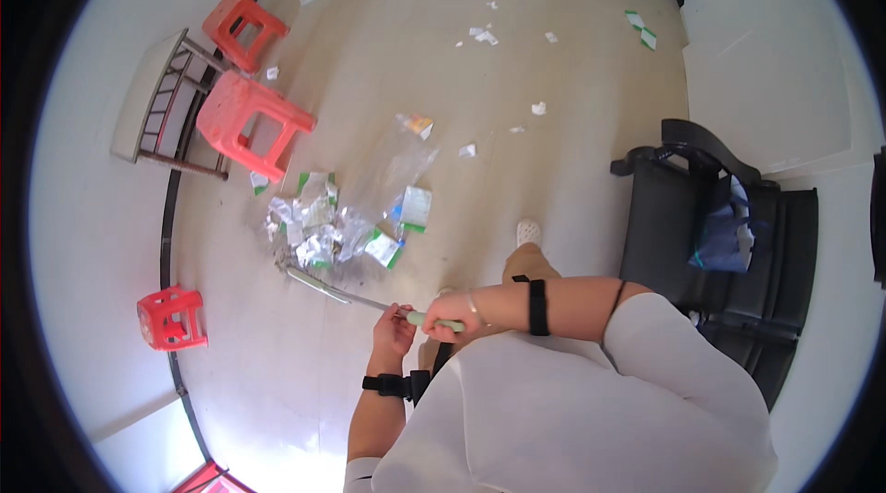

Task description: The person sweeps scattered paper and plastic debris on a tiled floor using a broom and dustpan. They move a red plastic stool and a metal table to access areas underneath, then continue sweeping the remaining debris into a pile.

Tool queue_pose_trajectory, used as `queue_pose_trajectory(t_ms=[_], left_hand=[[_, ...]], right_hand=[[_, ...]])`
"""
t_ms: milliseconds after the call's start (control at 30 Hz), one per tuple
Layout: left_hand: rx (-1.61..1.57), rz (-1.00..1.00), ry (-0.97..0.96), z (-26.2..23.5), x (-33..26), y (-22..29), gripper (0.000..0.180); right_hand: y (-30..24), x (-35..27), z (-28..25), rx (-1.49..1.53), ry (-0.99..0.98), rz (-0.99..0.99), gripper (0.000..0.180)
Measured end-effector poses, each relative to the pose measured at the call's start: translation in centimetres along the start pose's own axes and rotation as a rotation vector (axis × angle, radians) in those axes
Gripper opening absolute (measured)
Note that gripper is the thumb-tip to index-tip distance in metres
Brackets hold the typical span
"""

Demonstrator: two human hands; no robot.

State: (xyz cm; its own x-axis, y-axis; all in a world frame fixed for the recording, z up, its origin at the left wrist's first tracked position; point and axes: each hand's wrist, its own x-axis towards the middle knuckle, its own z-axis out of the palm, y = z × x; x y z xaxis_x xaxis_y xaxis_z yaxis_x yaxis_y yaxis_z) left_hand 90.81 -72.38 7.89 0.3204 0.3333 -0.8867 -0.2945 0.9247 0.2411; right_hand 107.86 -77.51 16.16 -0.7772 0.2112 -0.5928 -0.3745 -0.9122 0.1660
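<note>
My right hand (448, 316) is closed round the pale green grip of a broom (318, 285). Lower on its grey pole, my left hand (395, 331) is closed as well. The broom slants away to the left, and its light green head rests on the floor at the near edge of a litter pile (318, 221). Crumpled silvery and white wrappers make up much of that pile. Beside them lie a large clear plastic bag (388, 170), a white-and-green packet (383, 248) and another such packet (416, 207). The bristles are hard to make out.
Red plastic stools stand along the left wall, including a large one (254, 124) and a small one (173, 318). A folding table (157, 96) leans there. A black chair (664, 216) on the right carries a blue bag (724, 230). Paper scraps (483, 35) dot the far floor.
</note>
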Motion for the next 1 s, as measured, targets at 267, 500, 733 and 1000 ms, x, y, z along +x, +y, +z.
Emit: queue_pose_trajectory(t_ms=[267, 500, 733, 1000], left_hand=[[-0.12, -0.138, -0.01, -12.9, -2.8, 2.3, 0.039], [-0.117, -0.338, 0.03, -13.8, 2.7, 0.8, 0.027], [-0.123, -0.467, -0.055, -8.6, 9.0, -2.2, 0.014], [0.161, -0.34, -0.218, 1.1, 9.2, -4.4, 0.009]], right_hand=[[2.0, 18.4, 5.3, 0.171, 0.183, 0.082, 0.015], [2.1, 18.5, 3.2, 0.276, 0.371, 0.104, 0.018], [1.3, 11.6, -0.2, 0.375, 0.293, -0.094, 0.018], [1.4, 4.1, -2.0, 0.462, 0.498, -0.369, 0.011]])
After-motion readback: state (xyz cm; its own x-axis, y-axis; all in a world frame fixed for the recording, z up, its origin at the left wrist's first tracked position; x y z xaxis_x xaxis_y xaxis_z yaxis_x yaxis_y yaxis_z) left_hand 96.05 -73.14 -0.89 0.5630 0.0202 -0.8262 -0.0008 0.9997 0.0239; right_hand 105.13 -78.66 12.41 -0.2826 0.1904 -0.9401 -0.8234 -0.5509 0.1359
